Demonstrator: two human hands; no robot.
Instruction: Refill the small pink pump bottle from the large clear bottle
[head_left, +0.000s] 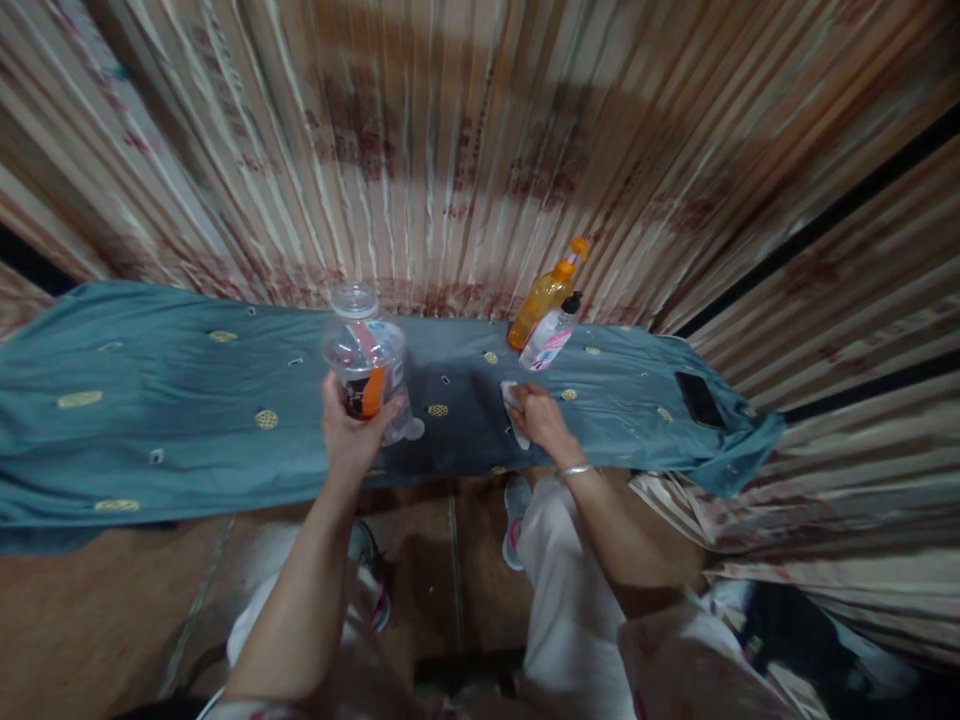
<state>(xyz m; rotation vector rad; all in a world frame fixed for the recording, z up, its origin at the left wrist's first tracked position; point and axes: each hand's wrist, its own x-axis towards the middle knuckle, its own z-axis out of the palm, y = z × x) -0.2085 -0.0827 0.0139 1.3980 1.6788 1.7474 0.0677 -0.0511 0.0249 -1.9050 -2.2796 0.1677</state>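
My left hand [354, 428] is wrapped round the lower part of a large clear plastic bottle [367, 345], which is uncapped and has an orange and black label. A small round clear piece, perhaps a lid, shows [412, 430] beside the bottle's base. On the cloth to the right, my right hand [538, 415] is closed on a white cloth or wipe [516, 425], its fingertips pressing down on it. Behind that hand stand an orange pump bottle [541, 305] and a clear bottle with a black top and a pink label [550, 340].
A teal cloth with pineapple prints [187, 390] covers the long narrow table. A dark phone [699, 400] lies near its right end. Pleated curtains [420, 150] hang close behind and on the right. My legs and shoes [517, 520] are below the front edge.
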